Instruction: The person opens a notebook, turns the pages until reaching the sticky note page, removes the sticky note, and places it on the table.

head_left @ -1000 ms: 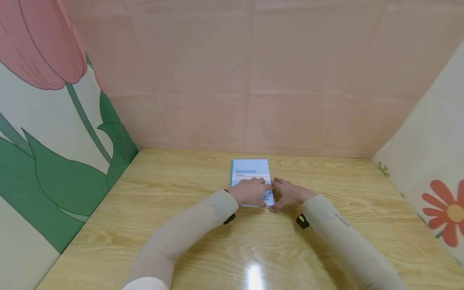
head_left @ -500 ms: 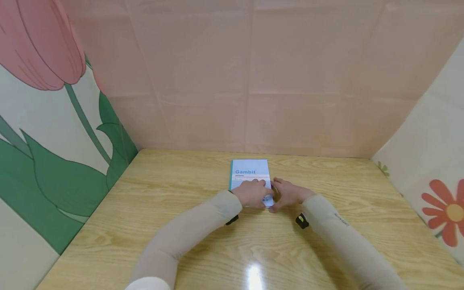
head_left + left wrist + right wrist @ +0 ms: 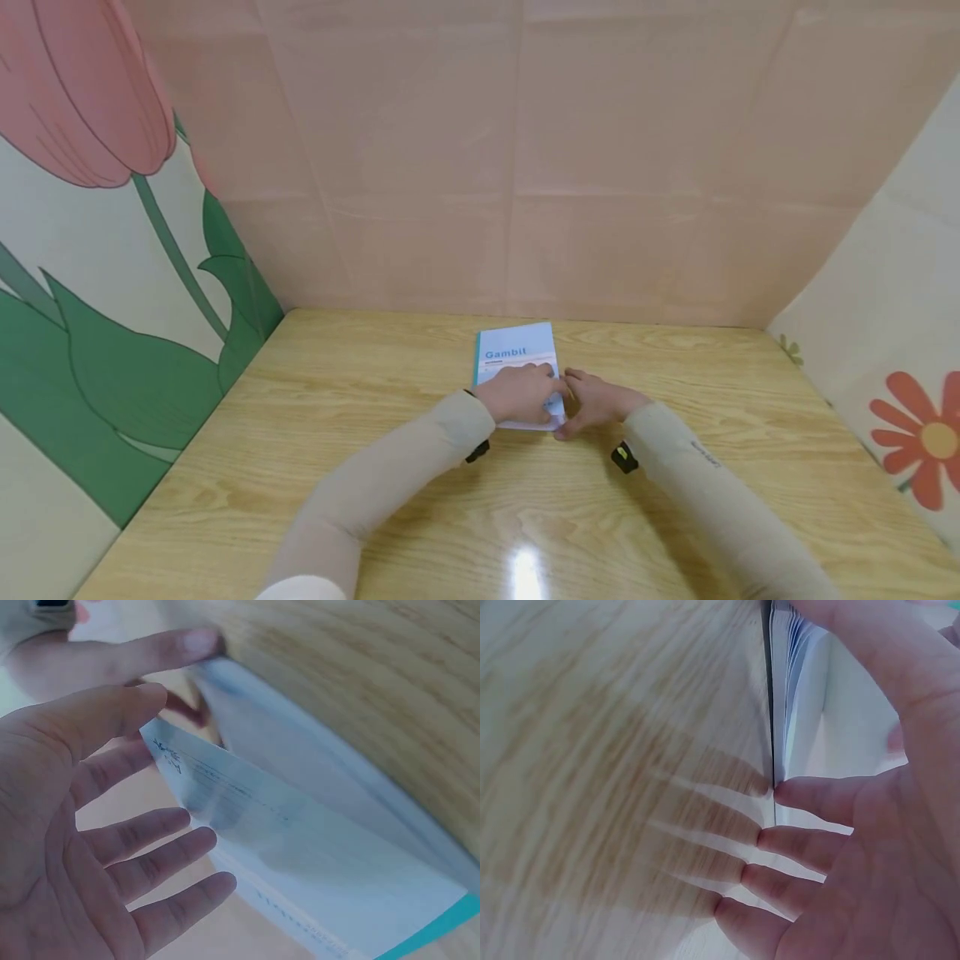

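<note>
White-and-blue, teal-spined paper book (image 3: pixel 517 338), at the far middle of the yellow wood-grain table (image 3: pixel 360 367), has its front cover (image 3: pixel 270 817) newly raised, left hand (image 3: pixel 519 394) pinching the cover's corner, right hand (image 3: pixel 598 401) spread against the book's edge: opening apparently begun.

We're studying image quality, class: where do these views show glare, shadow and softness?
Head: a white glare spot sits on the table near the bottom edge; right wrist: shadows spread across the wood beside the fingertips of the right hand; left wrist: the small print on the book looks soft, too unclear to read.
</note>
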A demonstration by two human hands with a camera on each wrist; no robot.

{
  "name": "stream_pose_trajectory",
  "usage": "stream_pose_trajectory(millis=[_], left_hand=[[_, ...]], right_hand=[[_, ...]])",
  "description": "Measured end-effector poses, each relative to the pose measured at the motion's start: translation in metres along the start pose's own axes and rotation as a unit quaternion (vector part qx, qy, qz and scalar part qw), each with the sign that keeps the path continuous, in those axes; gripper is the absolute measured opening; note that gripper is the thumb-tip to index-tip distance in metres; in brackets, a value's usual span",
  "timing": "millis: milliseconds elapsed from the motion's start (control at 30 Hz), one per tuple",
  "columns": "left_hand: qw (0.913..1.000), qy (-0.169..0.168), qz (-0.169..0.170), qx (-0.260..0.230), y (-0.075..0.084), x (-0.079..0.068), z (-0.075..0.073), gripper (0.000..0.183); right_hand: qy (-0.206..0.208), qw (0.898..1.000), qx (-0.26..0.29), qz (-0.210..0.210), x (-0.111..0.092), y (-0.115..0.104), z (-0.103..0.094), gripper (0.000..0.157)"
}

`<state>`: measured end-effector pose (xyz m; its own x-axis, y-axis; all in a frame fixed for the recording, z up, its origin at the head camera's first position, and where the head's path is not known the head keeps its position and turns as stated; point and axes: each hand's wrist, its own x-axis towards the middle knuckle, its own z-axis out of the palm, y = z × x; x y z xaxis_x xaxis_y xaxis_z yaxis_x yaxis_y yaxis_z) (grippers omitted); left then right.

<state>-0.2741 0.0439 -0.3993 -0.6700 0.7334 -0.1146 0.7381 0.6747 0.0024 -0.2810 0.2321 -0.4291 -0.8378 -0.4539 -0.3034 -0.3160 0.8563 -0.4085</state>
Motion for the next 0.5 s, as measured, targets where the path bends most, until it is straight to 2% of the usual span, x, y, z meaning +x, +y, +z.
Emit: stream_pose_trajectory(millis=[233, 500], left_hand=[[0.9988, 0.037, 0.001, -0.032, -0.009, -0.013, -0.019, 0.049], [0.9947, 0.08, -0.025, -0.059, -0.024, -0.042, -0.04, 0.048]], right_hand=[[-0.005, 1.0, 0.006, 0.012, 0.001, -0.001, 0.0, 0.111], [-0.009, 1.0, -0.011, 0.01, 0.002, -0.002, 0.001, 0.108]])
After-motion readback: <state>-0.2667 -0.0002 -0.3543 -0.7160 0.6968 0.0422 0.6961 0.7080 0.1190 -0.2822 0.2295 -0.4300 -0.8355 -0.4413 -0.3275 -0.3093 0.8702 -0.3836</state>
